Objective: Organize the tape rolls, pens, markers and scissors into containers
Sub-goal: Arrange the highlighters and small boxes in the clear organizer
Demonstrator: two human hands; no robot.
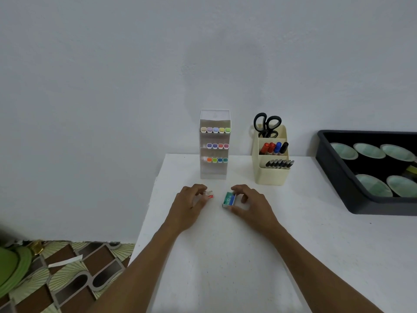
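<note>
Both hands are low on the white surface [225,256], near its middle. The left hand [190,203] has its fingers curled and pinches a small clear piece [209,194] with a red label. What this piece is, we cannot tell. The right hand [252,201] holds a small green box [229,199] between thumb and fingers. The box rests on the surface, with its long axis pointing nearly straight away from the person. The two things lie close together but apart, each at the inner side of its own hand.

We judge that the next move depends on one relation: the containers stand behind the hands. The clear stand [213,172] is straight beyond the left hand. The beige holder [269,176] is beyond the right hand, a little to the right. The black tray [338,172] is well apart on the right, so the right hand is nearer to it.

Now the counts. The stand keeps thirteen coloured markers [216,130]: five above, four in the middle, four below. The holder has scissors [265,129] at the back, perhaps two pairs, then four thick markers [274,148] (two red, one blue, one black), and about six dark pens [279,164] in front. In the tray we count five tape rolls [370,151].
</note>
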